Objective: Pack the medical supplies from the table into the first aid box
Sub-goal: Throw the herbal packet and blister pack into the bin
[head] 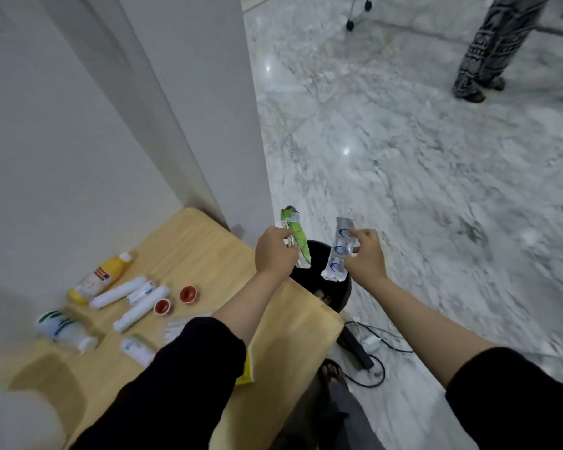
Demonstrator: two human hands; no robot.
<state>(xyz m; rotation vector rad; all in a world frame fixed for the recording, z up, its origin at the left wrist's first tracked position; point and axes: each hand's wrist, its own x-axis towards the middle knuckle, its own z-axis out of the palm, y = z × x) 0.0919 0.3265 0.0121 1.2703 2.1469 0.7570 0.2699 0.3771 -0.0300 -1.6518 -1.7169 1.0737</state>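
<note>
Pinching thin, light, crinkly strips: left hand (275, 251) holds green strip (295, 237), right hand (366, 256) silver strip (338, 251) at 3 o'clock, both gripped mid-length above bin (337, 295).

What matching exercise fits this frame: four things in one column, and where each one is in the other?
Things:
1. green packet
2. silver blister strip
3. yellow bottle
4. two red caps

Places:
A. lying near the wall on the wooden table
B. in the left hand
C. on the table, beside the white tubes
D. in the right hand

Pairs: 1-B, 2-D, 3-A, 4-C
</note>
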